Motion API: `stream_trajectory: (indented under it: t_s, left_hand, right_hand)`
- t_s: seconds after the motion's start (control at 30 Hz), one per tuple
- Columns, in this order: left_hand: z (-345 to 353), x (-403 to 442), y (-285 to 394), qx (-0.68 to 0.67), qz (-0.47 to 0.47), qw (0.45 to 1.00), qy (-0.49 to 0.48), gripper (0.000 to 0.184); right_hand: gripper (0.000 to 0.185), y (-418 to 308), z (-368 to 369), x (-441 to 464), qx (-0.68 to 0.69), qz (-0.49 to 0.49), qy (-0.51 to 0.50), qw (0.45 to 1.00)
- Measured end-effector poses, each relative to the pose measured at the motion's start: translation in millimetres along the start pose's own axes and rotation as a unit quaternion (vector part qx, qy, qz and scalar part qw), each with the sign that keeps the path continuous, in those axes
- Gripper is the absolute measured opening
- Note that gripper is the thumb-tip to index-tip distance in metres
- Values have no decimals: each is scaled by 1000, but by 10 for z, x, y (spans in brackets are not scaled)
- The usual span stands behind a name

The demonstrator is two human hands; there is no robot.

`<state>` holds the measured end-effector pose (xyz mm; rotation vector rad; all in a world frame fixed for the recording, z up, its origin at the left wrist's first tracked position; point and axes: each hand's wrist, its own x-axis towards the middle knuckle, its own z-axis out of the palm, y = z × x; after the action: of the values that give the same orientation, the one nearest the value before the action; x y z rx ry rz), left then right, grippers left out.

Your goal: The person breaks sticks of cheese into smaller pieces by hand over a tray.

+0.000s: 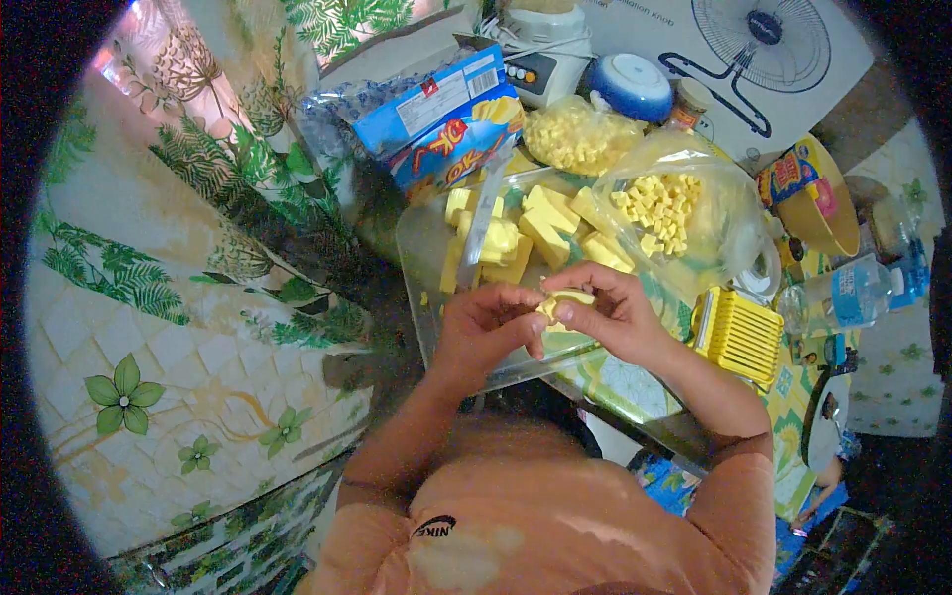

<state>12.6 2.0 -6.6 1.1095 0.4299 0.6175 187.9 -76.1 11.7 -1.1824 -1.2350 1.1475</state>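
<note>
Table (pixel 630 385): two cube-filled bags (pixel 575 137), one slicer (pixel 739 339); both hands' (pixel 479 332) fingers (pixel 611 283) pinching one yellow piece (pixel 573 297).

Pale yellow catches my eye first: the held piece (pixel 569 297), the blocks (pixel 544 230), the cubes (pixel 654 208) in the clear bag (pixel 731 178); the slicer (pixel 739 335) is a stronger yellow. The counter cloth (pixel 630 387) mixes green, yellow and white, the carton (pixel 426 109) is blue with red and yellow print, and the bowl (pixel 635 84) is blue and white. Green flowers pattern the pale covering (pixel 218 397), and the shirt (pixel 565 526) is peach-orange with a black logo (pixel 434 526).
</note>
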Motion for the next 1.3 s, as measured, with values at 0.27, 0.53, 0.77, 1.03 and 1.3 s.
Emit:
stream_trajectory:
  t_s: [0.27,0.53,0.77,1.03,1.3]
  left_hand:
    - [31,-10,71,-28,-30,999,8,14]
    - [68,-45,70,-49,-33,998,33,15]
    - [-3,-50,73,9,-9,998,55,13]
    - [-92,-86,91,27,10,996,87,11]
    - [-95,-151,201,152,46,979,128,15]
  right_hand:
    - [25,-104,34,-6,79,26,-2,997]
    - [23,-118,-13,-12,84,28,-1,996]
    - [22,-473,-322,-14,17,0,140,990]
    - [27,-451,-895,38,-297,-38,260,918]
    - [30,-542,-345,-26,-401,-89,171,895]
